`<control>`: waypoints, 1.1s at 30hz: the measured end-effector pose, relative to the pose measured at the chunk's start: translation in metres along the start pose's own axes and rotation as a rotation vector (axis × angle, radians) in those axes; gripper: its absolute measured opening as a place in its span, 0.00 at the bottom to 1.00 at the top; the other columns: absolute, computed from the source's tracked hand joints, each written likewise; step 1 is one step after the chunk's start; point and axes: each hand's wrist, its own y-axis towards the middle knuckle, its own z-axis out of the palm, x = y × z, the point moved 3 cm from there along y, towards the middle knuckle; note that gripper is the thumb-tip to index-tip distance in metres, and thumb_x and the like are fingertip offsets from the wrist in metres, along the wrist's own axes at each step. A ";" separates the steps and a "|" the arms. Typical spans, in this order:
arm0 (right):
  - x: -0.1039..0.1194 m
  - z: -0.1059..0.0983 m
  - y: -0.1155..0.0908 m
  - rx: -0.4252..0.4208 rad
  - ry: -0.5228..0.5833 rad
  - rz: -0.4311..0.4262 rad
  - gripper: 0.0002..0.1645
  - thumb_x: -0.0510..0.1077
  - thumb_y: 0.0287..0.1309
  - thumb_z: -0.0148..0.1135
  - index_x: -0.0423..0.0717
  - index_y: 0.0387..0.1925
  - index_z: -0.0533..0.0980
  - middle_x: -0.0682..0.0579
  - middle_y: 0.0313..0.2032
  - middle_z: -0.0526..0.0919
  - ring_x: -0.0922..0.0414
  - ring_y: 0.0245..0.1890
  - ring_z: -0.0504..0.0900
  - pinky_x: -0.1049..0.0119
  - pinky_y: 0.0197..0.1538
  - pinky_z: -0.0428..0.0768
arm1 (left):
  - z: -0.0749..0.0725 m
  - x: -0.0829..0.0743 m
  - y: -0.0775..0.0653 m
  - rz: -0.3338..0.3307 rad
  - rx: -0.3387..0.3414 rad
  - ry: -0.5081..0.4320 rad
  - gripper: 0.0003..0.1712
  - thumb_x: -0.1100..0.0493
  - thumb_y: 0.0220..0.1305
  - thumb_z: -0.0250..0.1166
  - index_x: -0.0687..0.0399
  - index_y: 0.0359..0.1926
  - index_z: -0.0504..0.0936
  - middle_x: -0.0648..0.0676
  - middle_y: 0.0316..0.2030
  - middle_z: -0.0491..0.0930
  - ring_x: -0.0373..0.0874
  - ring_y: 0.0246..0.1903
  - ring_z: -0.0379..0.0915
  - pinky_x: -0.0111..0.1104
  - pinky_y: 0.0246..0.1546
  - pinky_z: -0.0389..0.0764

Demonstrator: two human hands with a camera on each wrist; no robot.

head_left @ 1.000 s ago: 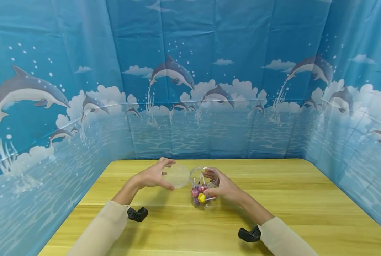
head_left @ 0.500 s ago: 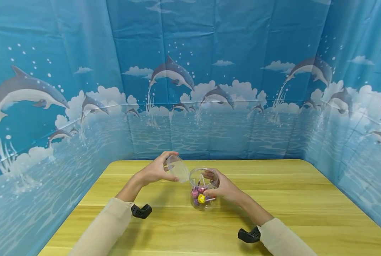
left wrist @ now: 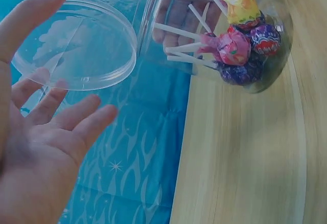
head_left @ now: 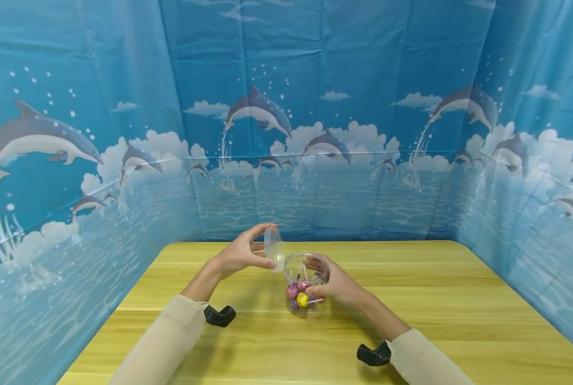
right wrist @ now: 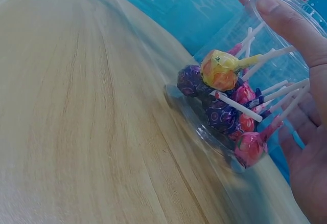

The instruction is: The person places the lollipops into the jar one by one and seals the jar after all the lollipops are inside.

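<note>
My left hand point(head_left: 243, 252) holds a clear round plastic lid point(head_left: 274, 250) by its edge, thumb on one side and fingers on the other. The lid stands nearly on edge, just left of the jar's mouth and above the table. Around the right side of an open clear plastic jar point(head_left: 309, 314) my right hand point(head_left: 338, 282) grips, with the thumb toward me. Inside are several wrapped lollipops point(head_left: 303, 299) in yellow, pink and purple, white sticks mostly upward. The right wrist view shows the lollipops point(right wrist: 220, 71) heaped at the jar's bottom.
The jar is over a yellow wood-grain table point(head_left: 411, 299). A blue curtain with dolphins point(head_left: 262, 107) encloses the back and both sides. Black wrist-worn devices point(head_left: 220, 316) sit at both sleeve cuffs.
My left hand has moved slightly right and up, turning the lid from facing up to nearly upright beside the jar's mouth. The right hand and jar have stayed almost still.
</note>
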 end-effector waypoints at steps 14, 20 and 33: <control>0.003 -0.003 0.001 0.028 0.027 0.009 0.49 0.39 0.65 0.71 0.41 0.78 0.53 0.34 0.75 0.59 0.39 0.75 0.59 0.44 0.68 0.70 | 0.021 -0.012 0.022 -0.022 0.093 0.017 0.52 0.61 0.61 0.76 0.40 0.81 0.59 0.55 0.77 0.55 0.58 0.72 0.59 0.49 0.58 0.78; 0.002 0.000 0.001 0.029 0.026 0.009 0.50 0.42 0.65 0.72 0.42 0.79 0.53 0.35 0.75 0.60 0.39 0.75 0.60 0.44 0.68 0.70 | 0.030 -0.008 0.028 0.001 0.132 0.076 0.49 0.59 0.61 0.76 0.50 0.79 0.60 0.58 0.75 0.60 0.60 0.71 0.61 0.47 0.59 0.78; 0.001 0.000 -0.002 0.030 0.020 0.021 0.51 0.44 0.64 0.73 0.40 0.79 0.53 0.38 0.68 0.67 0.42 0.63 0.74 0.55 0.57 0.80 | 0.049 -0.007 0.039 -0.031 0.170 0.355 0.48 0.48 0.57 0.78 0.45 0.76 0.69 0.51 0.73 0.65 0.54 0.69 0.62 0.45 0.56 0.78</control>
